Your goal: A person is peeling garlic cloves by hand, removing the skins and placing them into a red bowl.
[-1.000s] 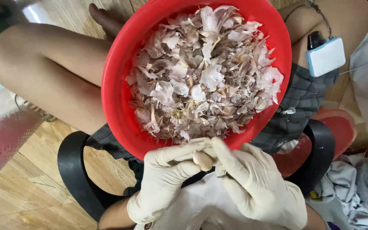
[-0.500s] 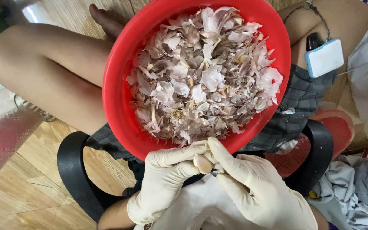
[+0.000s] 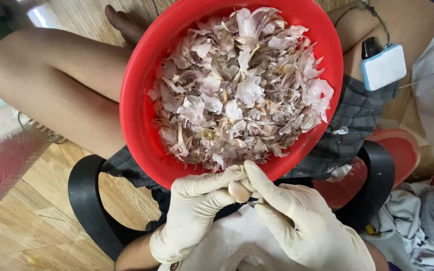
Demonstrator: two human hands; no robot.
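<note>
Both gloved hands, left hand (image 3: pixel 197 213) and right hand (image 3: pixel 302 221), still pinch one garlic clove (image 3: pixel 238 191) at the near rim of the red bowl (image 3: pixel 136 105) of skins, barely shifted since a second ago.

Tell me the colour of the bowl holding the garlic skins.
The bowl is bright red, best seen in the head view.

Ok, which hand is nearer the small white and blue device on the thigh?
Right. The right hand is below and to the left of the device, pinching the garlic clove from the device's side. The left hand holds the same clove from the far side, further off.
</note>
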